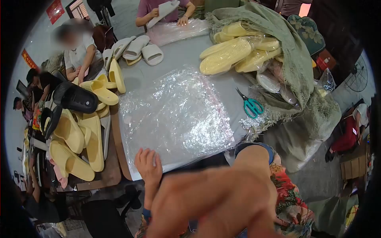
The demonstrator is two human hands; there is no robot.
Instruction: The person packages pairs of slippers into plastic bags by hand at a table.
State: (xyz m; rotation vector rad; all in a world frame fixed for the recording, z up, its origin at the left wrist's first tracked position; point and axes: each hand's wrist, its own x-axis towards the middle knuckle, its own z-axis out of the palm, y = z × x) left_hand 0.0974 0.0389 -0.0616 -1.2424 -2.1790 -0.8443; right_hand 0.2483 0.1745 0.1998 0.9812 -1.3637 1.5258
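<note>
My left hand (149, 166) lies with fingers stretched out on the near left corner of a stack of clear plastic bags (170, 119). Close to the camera, my right hand (214, 198) is raised and blurred; its fingers are bent, and I cannot make out anything in them. The bags lie flat and crinkled on the grey tabletop. To their right rests a pair of teal-handled scissors (252, 107) with the blades slightly apart.
Yellow slippers (69, 129) and a black slipper (75, 97) are heaped at left. White slippers (136, 47) lie farther back. Bagged yellow slippers (226, 55) spill from a woven sack (295, 59). Across the table, a person holds a white slipper (163, 12); another sits at left.
</note>
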